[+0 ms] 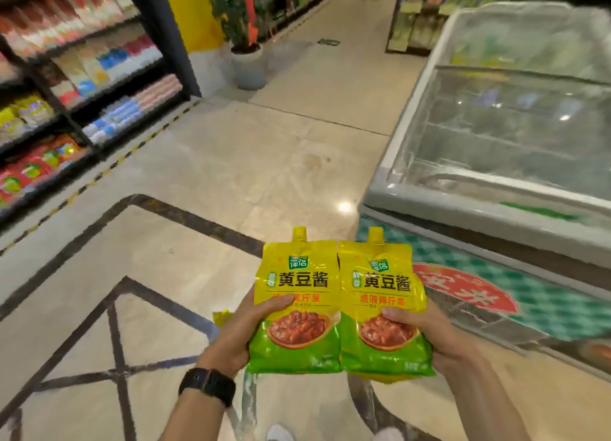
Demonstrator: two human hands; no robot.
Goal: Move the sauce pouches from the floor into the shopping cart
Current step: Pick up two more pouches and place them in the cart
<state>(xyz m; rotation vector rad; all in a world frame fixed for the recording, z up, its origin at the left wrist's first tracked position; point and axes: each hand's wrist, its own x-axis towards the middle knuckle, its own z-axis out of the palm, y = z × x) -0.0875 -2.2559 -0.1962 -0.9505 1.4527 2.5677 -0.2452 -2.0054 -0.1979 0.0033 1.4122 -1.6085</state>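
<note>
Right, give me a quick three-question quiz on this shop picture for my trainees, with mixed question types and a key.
1. True or false: the left hand grips one sauce pouch and the right hand grips a second pouch.
2. What is on the left wrist? A) a black watch B) a red bracelet C) nothing
3. Fill the gap: the glass-topped freezer stands on the person's ____ side.

Key: 1 true; 2 A; 3 right.
</note>
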